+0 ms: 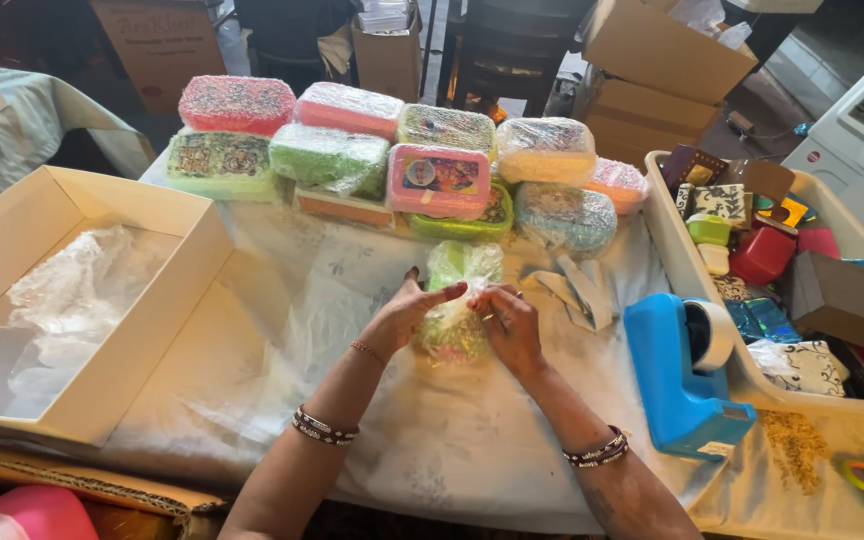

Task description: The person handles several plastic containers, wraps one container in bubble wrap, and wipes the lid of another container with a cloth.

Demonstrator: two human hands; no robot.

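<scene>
A cloth-covered table (282,330) is seen, with an open white box (102,270) at its left edge and a white tray (677,260) of small items at its right edge. Bubble-wrapped boxes (392,165) are stacked along the far edge. A blue tape dispenser (677,375) stands beside the tray. Near the middle, a green bubble-wrapped parcel (457,295) is gripped between the left hand (407,312) and right hand (510,325)
</scene>
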